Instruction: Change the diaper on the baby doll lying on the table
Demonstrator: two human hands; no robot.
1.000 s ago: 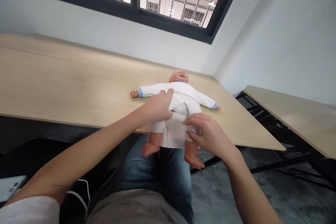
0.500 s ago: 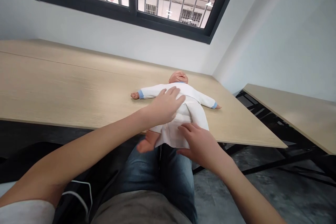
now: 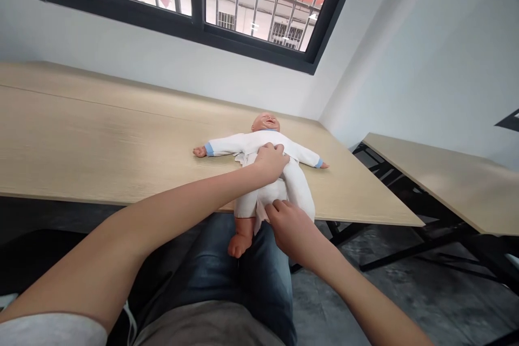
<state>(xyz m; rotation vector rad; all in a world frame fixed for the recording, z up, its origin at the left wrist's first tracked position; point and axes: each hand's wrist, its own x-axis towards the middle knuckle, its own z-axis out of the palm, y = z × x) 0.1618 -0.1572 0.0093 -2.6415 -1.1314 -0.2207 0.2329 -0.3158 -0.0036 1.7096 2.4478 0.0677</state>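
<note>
A baby doll [image 3: 266,122] lies on its back on the table, head toward the window, in white clothes with blue cuffs. Its arms are spread wide, and one bare foot [image 3: 240,245] hangs past the near edge. At the waist, my left hand [image 3: 272,162] is closed, fingers bent onto the white clothing [image 3: 298,186]; its fingertips are partly hidden. Lower down, between the doll's legs, my right hand [image 3: 290,221] pinches a pale cloth flap [image 3: 261,212]. The doll's other foot is hidden behind my right hand.
The wooden table [image 3: 121,140] runs along the wall beneath a dark-framed barred window [image 3: 194,27]. To the right, past a gap, stands a second table [image 3: 441,178] on black metal legs. My own legs in jeans [image 3: 219,265] are under the near edge.
My spread fingers have closed: the left at the waist, the right on the cloth flap between the legs. The doll's visible foot has swung inward and now points downward.
</note>
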